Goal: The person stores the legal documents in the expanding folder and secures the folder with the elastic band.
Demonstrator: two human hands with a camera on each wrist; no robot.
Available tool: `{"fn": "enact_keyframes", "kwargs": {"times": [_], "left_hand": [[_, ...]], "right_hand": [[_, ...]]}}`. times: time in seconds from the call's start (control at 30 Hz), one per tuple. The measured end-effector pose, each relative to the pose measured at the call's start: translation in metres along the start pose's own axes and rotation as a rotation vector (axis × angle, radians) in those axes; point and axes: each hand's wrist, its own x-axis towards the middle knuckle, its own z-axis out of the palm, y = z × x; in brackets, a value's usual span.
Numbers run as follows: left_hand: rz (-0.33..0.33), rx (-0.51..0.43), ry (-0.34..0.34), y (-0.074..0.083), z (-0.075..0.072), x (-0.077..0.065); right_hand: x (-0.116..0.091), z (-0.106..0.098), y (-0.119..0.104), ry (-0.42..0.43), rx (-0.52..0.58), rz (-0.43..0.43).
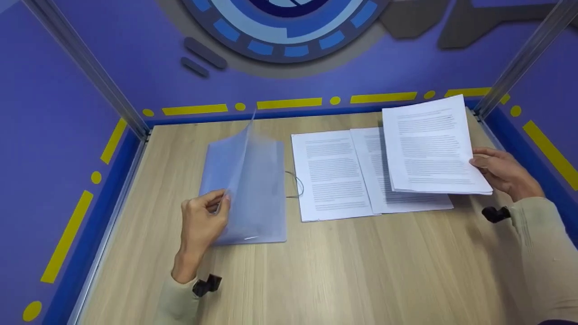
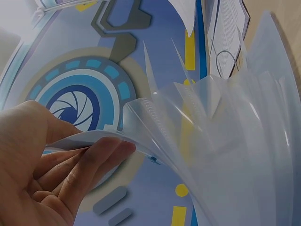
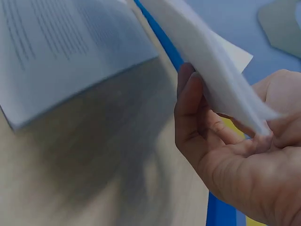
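Observation:
My left hand pinches the left edge of a translucent display folder, whose cover and leaves stand raised. Several clear plastic sleeves fan out in the left wrist view. At the far right, my right hand grips a thin stack of printed sheets by its right edge, thumb on top. The stack is held up above other papers. Under and beside it, two printed piles lie on the table: a left pile and a right pile, the latter partly hidden by the held stack.
A thin dark loop of cord lies between the folder and the left pile. The wooden table is enclosed by blue patterned panels at the back and sides. Metal posts mark the corners.

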Motion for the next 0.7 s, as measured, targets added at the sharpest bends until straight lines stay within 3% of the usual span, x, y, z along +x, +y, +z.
{"fn": "enact_keyframes", "kwargs": {"times": [0.27,0.7], "left_hand": [[0.005,-0.016,0.005,-0.001,0.0,-0.001],[0.043,-0.021,0.024,-0.006,0.001,0.001]], "right_hand": [[-0.003,0.02,-0.006,-0.052,0.057,-0.035],[-0.016,0.054,-0.019,-0.178,0.248,-0.151]]}}
